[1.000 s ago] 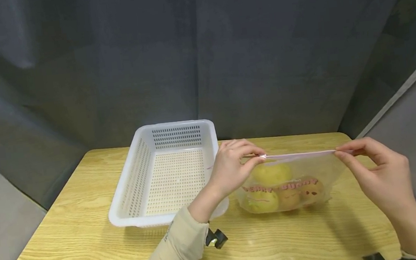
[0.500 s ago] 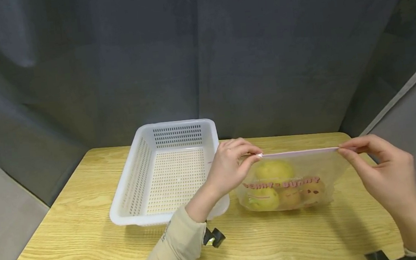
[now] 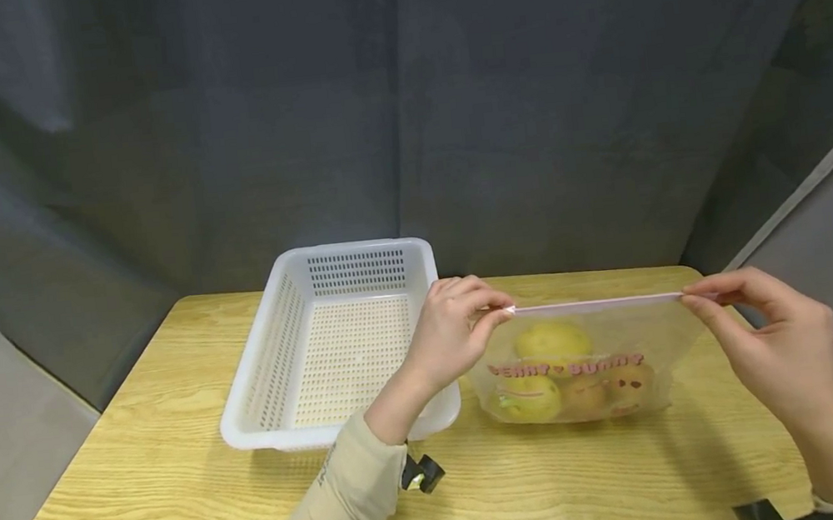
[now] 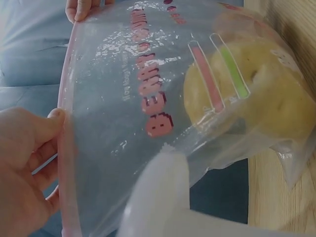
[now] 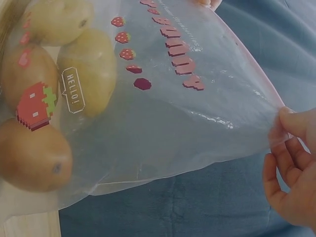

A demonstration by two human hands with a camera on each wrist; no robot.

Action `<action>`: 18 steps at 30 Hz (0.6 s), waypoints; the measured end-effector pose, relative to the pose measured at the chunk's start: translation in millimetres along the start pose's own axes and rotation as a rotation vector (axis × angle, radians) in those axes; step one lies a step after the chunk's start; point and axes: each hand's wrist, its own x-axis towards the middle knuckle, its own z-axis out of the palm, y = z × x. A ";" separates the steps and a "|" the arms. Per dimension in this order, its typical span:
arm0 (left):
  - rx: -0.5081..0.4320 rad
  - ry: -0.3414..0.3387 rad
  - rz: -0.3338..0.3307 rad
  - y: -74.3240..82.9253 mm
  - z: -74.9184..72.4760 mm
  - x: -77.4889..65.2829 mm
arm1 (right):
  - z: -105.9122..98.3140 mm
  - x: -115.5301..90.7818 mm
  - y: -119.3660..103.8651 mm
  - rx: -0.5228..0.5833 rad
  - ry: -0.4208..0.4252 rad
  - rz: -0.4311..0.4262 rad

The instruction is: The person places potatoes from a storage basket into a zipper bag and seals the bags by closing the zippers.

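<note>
A clear zip bag (image 3: 582, 336) with pink lettering stands on the table, its pink zip strip (image 3: 601, 304) stretched level along the top. Inside lie several round fruits, yellow (image 3: 551, 343) and brownish orange (image 5: 34, 158). My left hand (image 3: 456, 327) pinches the strip toward its left end, at a small white slider (image 3: 510, 310). The strip's right end is pinched between thumb and forefinger of my right hand (image 3: 770, 335). From the left wrist, my left hand (image 4: 29, 163) shows thumb and fingers on the strip's edge. The bag's left end is hidden behind that hand in the head view.
A white perforated plastic basket (image 3: 247, 377) stands left of the bag, beneath my left forearm. Its white rim (image 4: 158, 197) juts into the left wrist view. The wooden table (image 3: 145, 487) ends at a dark curtain (image 3: 299, 137) behind.
My left hand slides slightly left along the zip strip with the white slider. My right hand shifts a little right, and the bag's top edge looks straighter and tauter.
</note>
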 end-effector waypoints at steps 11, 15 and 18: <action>-0.003 -0.001 -0.020 -4.2 -1.0 -1.5 | 3.4 2.7 -2.0 -0.009 0.003 -0.044; -0.104 -0.045 -0.059 -4.0 0.6 -0.8 | 4.1 4.6 -2.2 0.080 0.005 -0.065; -0.166 -0.101 -0.089 -3.6 3.7 0.0 | 3.5 4.4 -1.8 0.140 0.011 -0.057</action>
